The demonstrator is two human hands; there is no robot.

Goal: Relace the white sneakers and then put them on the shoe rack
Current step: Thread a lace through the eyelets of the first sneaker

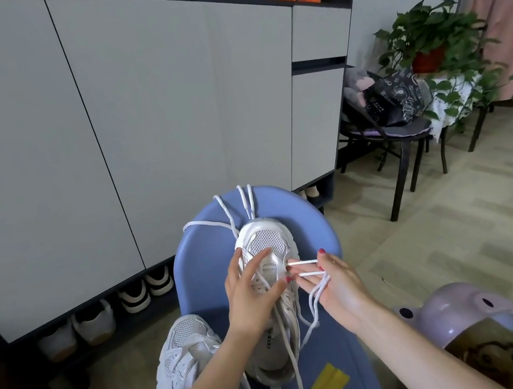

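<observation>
White mesh sneaker [275, 297] lies toe-away on blue padded board [204, 258], centre frame; second sneaker [187, 354] sits near-left beside it. Left hand [252, 294] rests on tongue, fingers spread, steadying shoe. Right hand [333, 287] pinches round woven lace [305, 268] strands drawn taut from right-side eyelets. Loose lace ends trail over far edge of board. Likely risk: shoe twisting under sideways pull, or slack ends snagging and skipping eyelet. Shoe rack [99, 321] under grey cabinet [164, 107], far left, already holds pairs.

Loose laces [243, 203] sprawl past the sneaker's toe; a second sneaker [187, 354] crowds its left; bare blue worktop [317, 238] lies right.
</observation>
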